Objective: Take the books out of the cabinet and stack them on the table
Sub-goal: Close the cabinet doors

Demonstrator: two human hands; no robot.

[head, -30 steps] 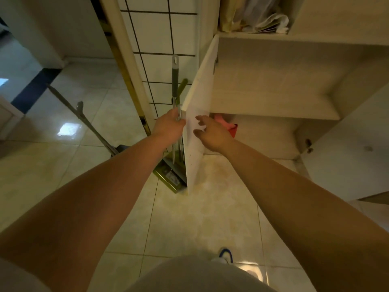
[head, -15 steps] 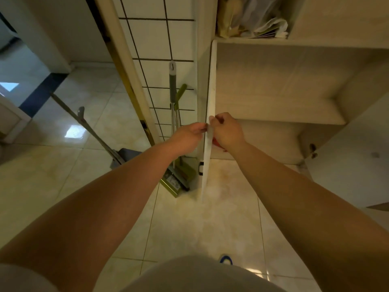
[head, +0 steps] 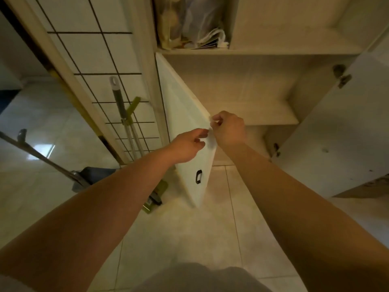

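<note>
Down at the cabinet (head: 263,85), from the head camera, both arms reach forward to the left door (head: 189,148), which stands part-way open with its free edge swung out toward the person. The right hand (head: 228,131) pinches that edge from the inside, fingers curled round it. The left hand (head: 187,145) meets the door's outer face just beside it, fingers bent and touching the panel near the edge; whether it truly grips is hard to tell. A small black handle (head: 199,176) sits lower on the door face. The right door (head: 336,133) hangs wide open. Books and papers (head: 193,24) are packed upright in the upper compartment, above the shelves behind the door. Off to the left, a mop handle (head: 121,106) leans on the tiled wall (head: 88,49), above a dustpan (head: 92,178) on the glossy floor (head: 179,239).
</note>
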